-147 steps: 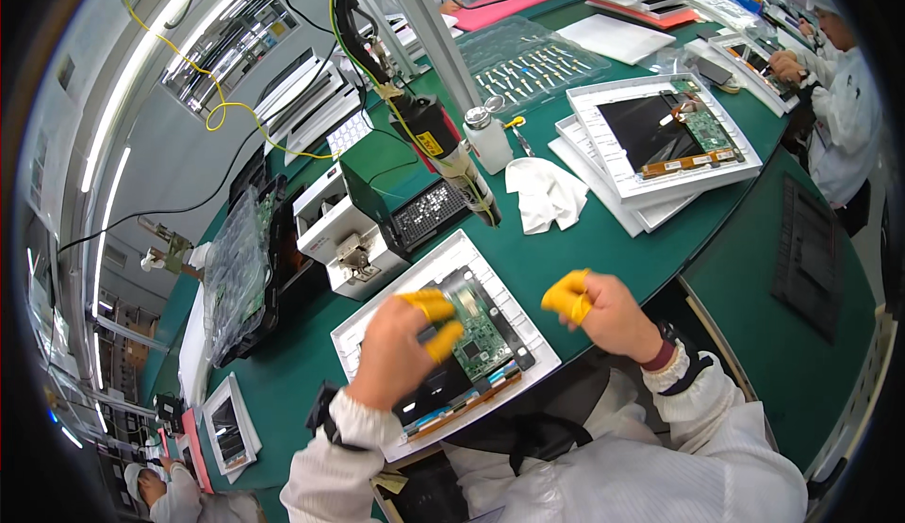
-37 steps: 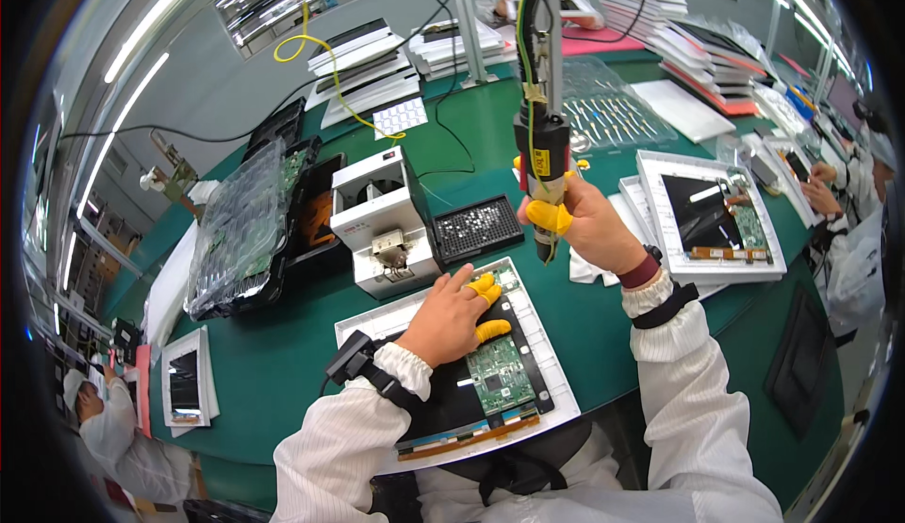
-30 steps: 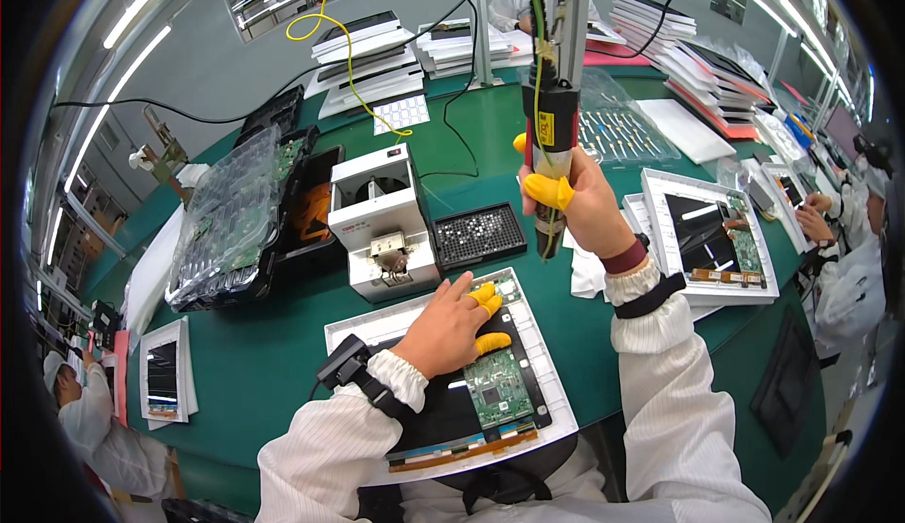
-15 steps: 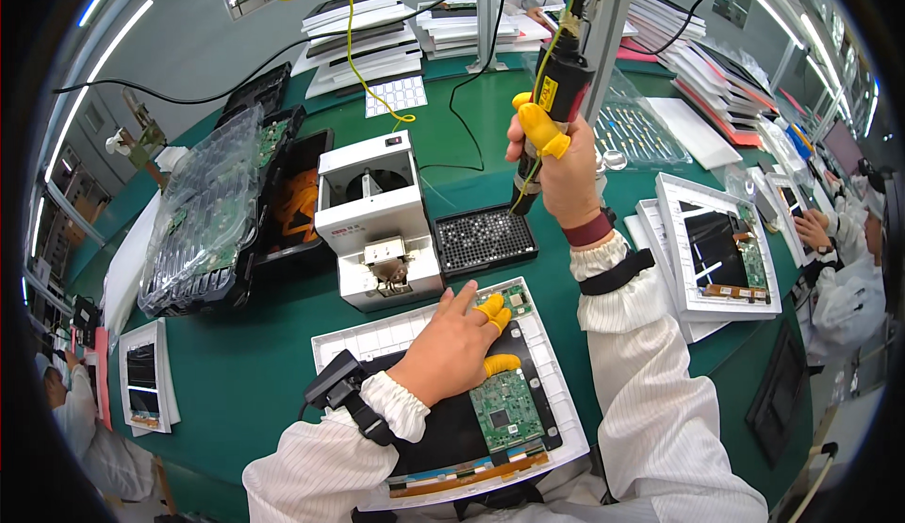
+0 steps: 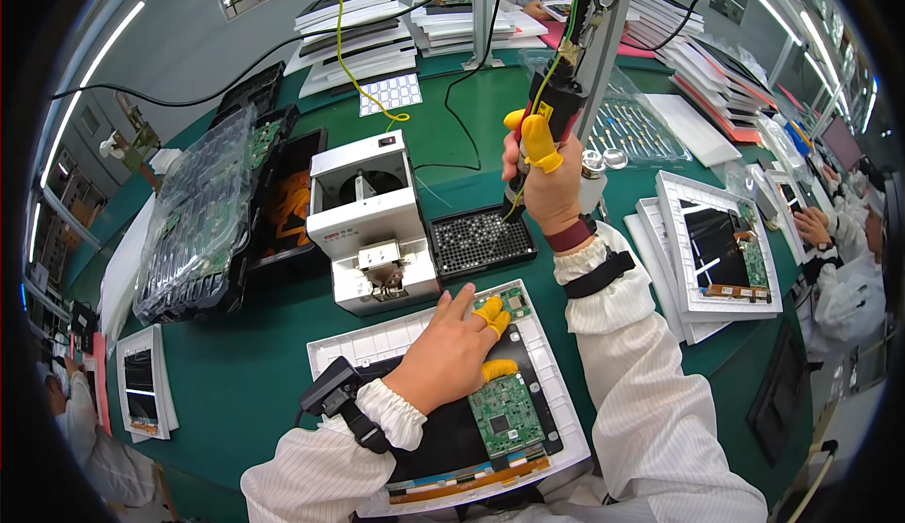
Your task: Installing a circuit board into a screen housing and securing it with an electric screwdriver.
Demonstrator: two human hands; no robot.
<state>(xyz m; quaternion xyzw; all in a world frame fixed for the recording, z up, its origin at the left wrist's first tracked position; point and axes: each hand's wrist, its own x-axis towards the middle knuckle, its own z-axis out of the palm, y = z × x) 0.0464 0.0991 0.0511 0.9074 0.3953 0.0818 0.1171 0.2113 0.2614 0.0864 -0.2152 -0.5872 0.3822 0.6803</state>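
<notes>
Your spread left hand (image 5: 443,358) is bracing the six-o'clock panel (image 5: 434,436); your right hand (image 5: 554,183) is gripping the one-o'clock tool (image 5: 563,91), seemingly loading, needing precise aim.

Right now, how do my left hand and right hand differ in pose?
Your left hand lies spread on the white-framed panel, while your right hand is curled around the dark cylindrical tool. The left hand is nearer you; the right hand is farther out, near the black tray. Both wear yellow finger covers.
</notes>
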